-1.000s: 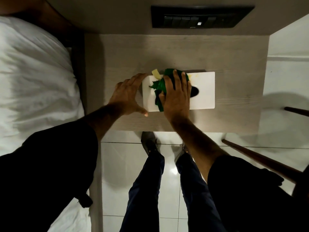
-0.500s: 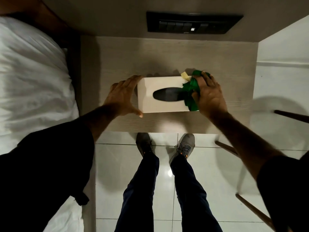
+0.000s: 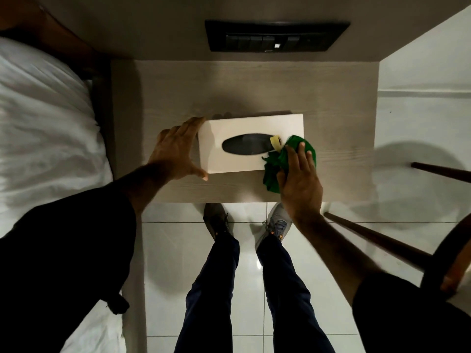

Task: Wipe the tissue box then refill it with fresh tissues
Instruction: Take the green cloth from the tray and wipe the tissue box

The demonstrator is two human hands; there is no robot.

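A white tissue box [image 3: 237, 128] with a dark oval slot lies flat on the wooden bedside table [image 3: 254, 85]. No tissue shows in the slot. My left hand [image 3: 175, 151] braces the box's left end, fingers on the far corner and thumb at the near corner. My right hand [image 3: 299, 179] presses a green cloth [image 3: 274, 171] with a yellow patch against the box's right end, and part of the cloth hangs over the near right corner.
A bed with white sheets [image 3: 43, 138] runs along the left side of the table. A black switch panel [image 3: 276, 36] sits on the wall behind. Dark wooden chair legs [image 3: 377, 238] stand at the right over the white tiled floor. My shoes are at the table's front edge.
My right hand swept the green cloth from the box's left part across the top to its right end, then down toward the near right corner. My left hand stayed on the left end.
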